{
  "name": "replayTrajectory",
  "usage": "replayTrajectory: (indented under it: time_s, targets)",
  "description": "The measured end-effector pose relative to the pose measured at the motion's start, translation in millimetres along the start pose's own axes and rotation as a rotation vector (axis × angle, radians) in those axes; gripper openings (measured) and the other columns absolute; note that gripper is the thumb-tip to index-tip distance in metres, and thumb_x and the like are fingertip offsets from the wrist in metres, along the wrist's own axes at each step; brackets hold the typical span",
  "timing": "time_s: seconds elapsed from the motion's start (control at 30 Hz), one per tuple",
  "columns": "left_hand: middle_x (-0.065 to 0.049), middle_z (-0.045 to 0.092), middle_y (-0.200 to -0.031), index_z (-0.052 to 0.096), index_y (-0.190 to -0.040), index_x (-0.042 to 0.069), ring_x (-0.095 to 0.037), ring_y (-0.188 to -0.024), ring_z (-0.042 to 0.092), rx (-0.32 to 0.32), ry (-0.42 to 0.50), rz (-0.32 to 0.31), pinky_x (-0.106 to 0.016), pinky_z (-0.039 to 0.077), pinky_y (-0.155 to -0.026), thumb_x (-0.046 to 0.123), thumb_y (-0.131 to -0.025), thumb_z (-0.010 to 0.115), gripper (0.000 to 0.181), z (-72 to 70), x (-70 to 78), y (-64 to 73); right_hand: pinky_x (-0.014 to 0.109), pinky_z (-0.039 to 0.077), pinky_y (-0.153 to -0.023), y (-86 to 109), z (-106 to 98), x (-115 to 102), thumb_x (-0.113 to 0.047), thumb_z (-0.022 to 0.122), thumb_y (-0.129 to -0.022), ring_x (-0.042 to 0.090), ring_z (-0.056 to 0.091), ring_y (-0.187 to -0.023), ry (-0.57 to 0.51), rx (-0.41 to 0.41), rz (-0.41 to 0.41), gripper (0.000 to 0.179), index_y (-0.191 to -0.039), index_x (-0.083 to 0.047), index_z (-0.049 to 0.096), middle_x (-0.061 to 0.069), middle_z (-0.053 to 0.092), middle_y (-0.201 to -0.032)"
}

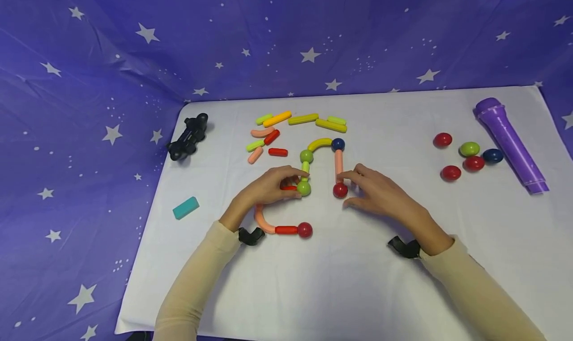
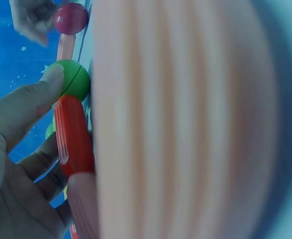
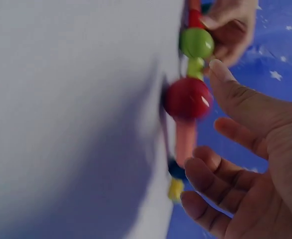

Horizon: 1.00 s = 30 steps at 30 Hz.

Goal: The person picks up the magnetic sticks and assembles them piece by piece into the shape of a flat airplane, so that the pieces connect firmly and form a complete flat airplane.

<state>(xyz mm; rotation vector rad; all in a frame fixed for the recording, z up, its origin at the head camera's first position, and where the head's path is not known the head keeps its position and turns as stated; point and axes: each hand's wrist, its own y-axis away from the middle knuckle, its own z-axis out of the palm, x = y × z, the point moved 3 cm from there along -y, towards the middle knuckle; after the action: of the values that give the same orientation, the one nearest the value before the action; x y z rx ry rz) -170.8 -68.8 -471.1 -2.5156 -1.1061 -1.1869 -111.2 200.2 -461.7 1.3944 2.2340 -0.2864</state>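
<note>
Thumb and fingers of my left hand [image 1: 274, 185] pinch a green ball [image 1: 304, 188], with the thumb pressed on it in the left wrist view. That ball joins a red rod [image 2: 74, 134] and a lime rod [image 1: 305, 168]. The chain runs up through another green ball [image 1: 306, 156], a yellow curved rod [image 1: 320, 144], a blue ball [image 1: 337, 144] and a salmon rod [image 1: 338, 163] to a red ball [image 1: 340, 190]. Beside this ball, my right hand [image 1: 380, 191] holds its fingers loosely spread. Below, a salmon curved rod [image 1: 263, 221] meets a red rod [image 1: 286, 230] and red ball [image 1: 305, 230].
Several loose rods [image 1: 303, 119] lie at the back. Several loose balls [image 1: 473, 163] sit at right near a purple tube [image 1: 510, 144]. At left are a black knobbed object [image 1: 188, 137] and a teal block [image 1: 185, 208] on the white-covered table [image 1: 358, 291].
</note>
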Motion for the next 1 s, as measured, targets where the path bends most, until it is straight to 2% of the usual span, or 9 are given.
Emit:
replayTrajectory:
  time_s: [0.13,0.27,0.37,0.43,0.53,0.67,0.77,0.87,1.0]
  targets:
    - [-0.004,0.064,-0.108,0.059,-0.134,0.018,-0.018,-0.093,0.056,0.041,-0.011,-0.008,-0.033,0.05,-0.084,0.018,-0.082,0.08,0.056,-5.9,-2.4,10.6,0.037,0.051,-0.076,37.0,-21.3,11.4,-0.027,0.085,-0.076,0.019,0.055,-0.087,0.005,0.054,-0.004,0.062,-0.132,-0.016,0.06,0.004,0.058,-0.102]
    - [-0.006,0.065,-0.108,0.06,-0.132,0.014,-0.022,-0.095,0.057,0.078,-0.019,-0.027,-0.037,0.05,-0.085,0.016,-0.082,0.08,0.054,-13.7,-4.7,23.3,0.033,0.054,-0.071,90.7,-40.1,33.8,-0.026,0.086,-0.074,0.015,0.056,-0.086,0.063,0.16,0.001,0.06,-0.128,-0.017,0.061,0.0,0.057,-0.101]
    - [-0.006,0.065,-0.109,0.062,-0.13,0.013,-0.021,-0.096,0.057,0.092,-0.02,-0.044,-0.038,0.05,-0.086,0.016,-0.083,0.079,0.05,-18.6,-7.8,32.0,0.025,0.049,-0.06,133.5,-45.3,50.5,-0.029,0.088,-0.071,0.01,0.053,-0.081,0.087,0.184,0.077,0.061,-0.125,-0.019,0.061,-0.003,0.054,-0.1]
    - [-0.004,0.065,-0.108,0.063,-0.128,0.013,-0.02,-0.096,0.057,0.099,-0.022,-0.053,-0.037,0.05,-0.086,0.017,-0.083,0.079,0.048,-20.9,-10.6,37.0,0.021,0.044,-0.056,157.6,-42.6,59.7,-0.034,0.088,-0.07,0.006,0.049,-0.077,0.086,0.17,0.156,0.061,-0.124,-0.02,0.062,-0.003,0.052,-0.098]
    - [-0.002,0.064,-0.107,0.065,-0.127,0.013,-0.017,-0.096,0.058,0.109,-0.024,-0.064,-0.037,0.049,-0.086,0.017,-0.083,0.079,0.046,-22.9,-14.5,42.2,0.02,0.044,-0.057,180.9,-30.4,67.9,-0.036,0.089,-0.068,-0.001,0.046,-0.075,0.053,0.147,0.224,0.06,-0.121,-0.021,0.064,-0.003,0.053,-0.096]
    - [-0.001,0.064,-0.107,0.065,-0.126,0.012,-0.017,-0.095,0.057,0.109,-0.014,-0.071,-0.037,0.049,-0.086,0.018,-0.084,0.078,0.044,-22.1,-17.0,44.6,0.011,0.048,-0.066,191.2,-11.5,69.0,-0.023,0.089,-0.068,-0.006,0.047,-0.08,0.012,0.174,0.218,0.051,-0.114,-0.021,0.068,-0.004,0.056,-0.096]
    - [-0.001,0.064,-0.107,0.065,-0.127,0.012,-0.018,-0.095,0.057,0.104,-0.01,-0.066,-0.037,0.049,-0.086,0.017,-0.085,0.077,0.044,-19.8,-17.1,43.8,0.001,0.042,-0.072,190.3,-4.9,67.0,-0.013,0.089,-0.068,-0.007,0.047,-0.083,0.006,0.22,0.19,0.047,-0.11,-0.022,0.07,-0.005,0.057,-0.096]
    - [-0.002,0.064,-0.106,0.065,-0.126,0.012,-0.019,-0.095,0.057,0.102,-0.012,-0.063,-0.038,0.049,-0.085,0.017,-0.084,0.078,0.044,-17.1,-16.7,42.3,-0.002,0.039,-0.075,181.3,-4.3,65.7,-0.011,0.088,-0.068,-0.005,0.049,-0.085,0.016,0.244,0.158,0.046,-0.109,-0.022,0.07,-0.005,0.057,-0.097]
    - [-0.002,0.064,-0.106,0.065,-0.126,0.012,-0.02,-0.094,0.057,0.093,-0.008,-0.062,-0.037,0.049,-0.085,0.018,-0.085,0.078,0.044,-14.2,-15.6,39.2,-0.001,0.039,-0.078,156.5,-9.3,68.1,-0.009,0.087,-0.069,0.004,0.056,-0.085,0.041,0.259,0.079,0.045,-0.109,-0.018,0.07,-0.005,0.057,-0.098]
